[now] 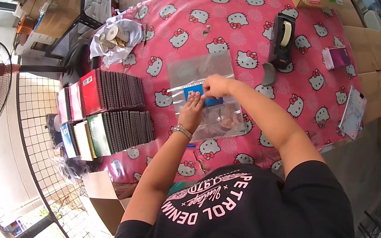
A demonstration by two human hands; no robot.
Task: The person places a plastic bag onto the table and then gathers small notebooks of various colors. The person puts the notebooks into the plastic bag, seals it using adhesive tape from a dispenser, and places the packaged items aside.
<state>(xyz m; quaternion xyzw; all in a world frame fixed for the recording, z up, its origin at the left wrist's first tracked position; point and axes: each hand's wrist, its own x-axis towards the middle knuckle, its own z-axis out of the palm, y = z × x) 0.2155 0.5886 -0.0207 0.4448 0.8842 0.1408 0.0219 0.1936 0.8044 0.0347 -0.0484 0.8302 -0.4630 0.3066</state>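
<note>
A flat blue rectangular item (213, 101) lies on clear plastic bags (219, 130) in front of me. My left hand (192, 111) rests on its left part, fingers stretched out and pressed flat. Just beyond, my right hand (217, 87) is closed at the item's far edge, next to my left fingertips. What its fingers pinch is too small to make out. More clear plastic (199, 67) spreads out beyond both hands.
Stacks of spiral-bound notebooks (118, 92) stand at left, behind them a white plastic bag of tape rolls (115, 39). A black tape dispenser (281, 41), a small purple-covered pad (338, 58) and a notebook (353, 113) sit at right on the pink tablecloth (187, 21).
</note>
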